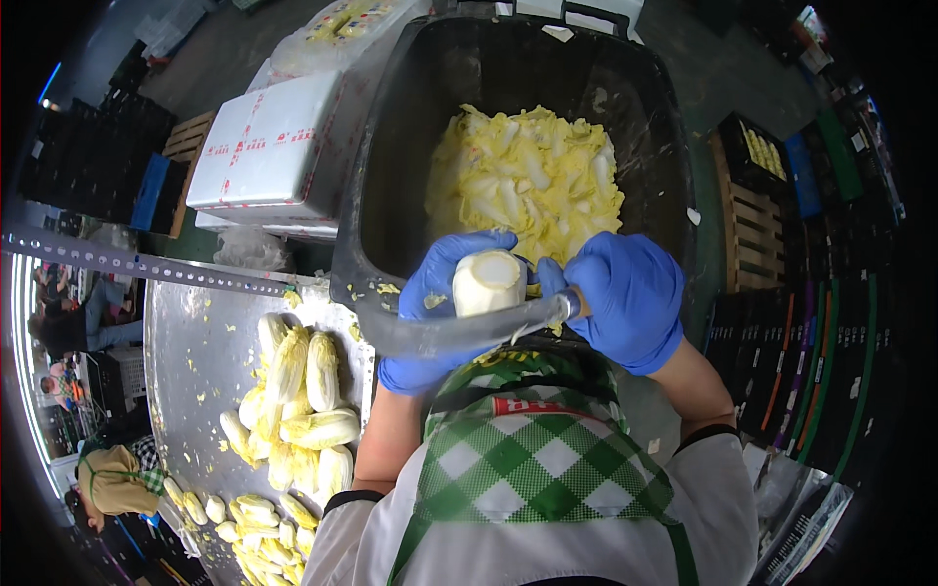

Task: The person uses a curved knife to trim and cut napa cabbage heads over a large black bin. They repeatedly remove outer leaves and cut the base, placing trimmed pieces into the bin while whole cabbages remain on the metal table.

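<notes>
My left hand (427, 288), in a blue glove, is wrapped round a napa cabbage (489, 281) whose pale cut base faces up. In my right hand (633, 298), gloved in blue too, is a knife (523, 321) with a wooden handle. Its broad blade, partly smeared, stretches left in front of the cabbage and across my left wrist. Both hands are over the near edge of a large black bin (376, 220). Inside the bin lies a heap of yellow and white cabbage leaves (532, 176).
A metal table (191, 366) on the left bears several napa cabbages (322, 371) and leaf scraps. White foam boxes (259, 151) stand left of the bin. Black crates (791, 361) and a wooden pallet (752, 234) are on the right. Another person (117, 479) is at the table's far left.
</notes>
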